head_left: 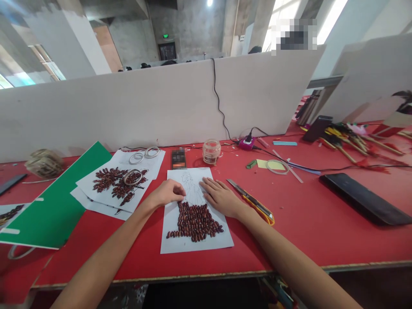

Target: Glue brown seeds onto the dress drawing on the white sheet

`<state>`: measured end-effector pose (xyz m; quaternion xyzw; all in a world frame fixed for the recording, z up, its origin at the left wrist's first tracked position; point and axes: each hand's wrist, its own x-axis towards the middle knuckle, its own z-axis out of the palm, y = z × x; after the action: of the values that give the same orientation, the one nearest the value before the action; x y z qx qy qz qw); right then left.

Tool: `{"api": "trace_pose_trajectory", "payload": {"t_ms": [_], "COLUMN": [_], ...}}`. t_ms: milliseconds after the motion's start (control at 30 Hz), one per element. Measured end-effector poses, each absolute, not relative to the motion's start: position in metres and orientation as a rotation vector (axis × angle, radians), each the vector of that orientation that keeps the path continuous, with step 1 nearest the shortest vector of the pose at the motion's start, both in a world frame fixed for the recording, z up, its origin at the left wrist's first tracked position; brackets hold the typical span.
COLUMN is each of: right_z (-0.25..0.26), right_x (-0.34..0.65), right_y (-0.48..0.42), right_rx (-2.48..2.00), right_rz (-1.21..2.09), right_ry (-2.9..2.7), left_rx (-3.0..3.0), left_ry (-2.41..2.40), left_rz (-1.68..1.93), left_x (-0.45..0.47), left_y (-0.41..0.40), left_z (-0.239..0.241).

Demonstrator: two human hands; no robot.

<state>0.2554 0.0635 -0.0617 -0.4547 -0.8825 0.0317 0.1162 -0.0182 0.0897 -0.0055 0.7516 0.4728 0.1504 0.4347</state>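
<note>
A white sheet [196,244] with a line drawing of a figure lies on the red table [305,214]. Its skirt is filled with several dark brown seeds [195,221]. My left hand [167,192] rests on the sheet's upper left with the fingers curled and pinched together at the top of the seed patch; what they hold is too small to make out. My right hand [220,195] lies flat on the sheet's upper right, fingers stretched out, holding nothing.
A yellow utility knife [254,202] lies right of my right hand. A small glass jar [211,151] stands behind the sheet. Other seed pictures [114,184], tape rolls [140,156] and a green board [54,206] lie left. A black tablet [360,197] lies right. A white partition stands behind.
</note>
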Motion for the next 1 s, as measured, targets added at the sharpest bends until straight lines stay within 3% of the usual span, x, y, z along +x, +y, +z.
{"api": "trace_pose_trajectory", "payload": {"t_ms": [633, 1000], "right_z": [-0.068, -0.067], "right_x": [0.257, 0.256], "right_y": [0.066, 0.065], "right_rx": [-1.312, -1.290], "right_rz": [0.074, 0.052], "right_ry": [-2.577, -2.569], "left_rx": [2.083, 2.275], "left_ry": [0.966, 0.994], "left_rz": [-0.239, -0.293], "left_x": [0.007, 0.009], "left_y": [0.137, 0.116], "left_z": [0.010, 0.025]}}
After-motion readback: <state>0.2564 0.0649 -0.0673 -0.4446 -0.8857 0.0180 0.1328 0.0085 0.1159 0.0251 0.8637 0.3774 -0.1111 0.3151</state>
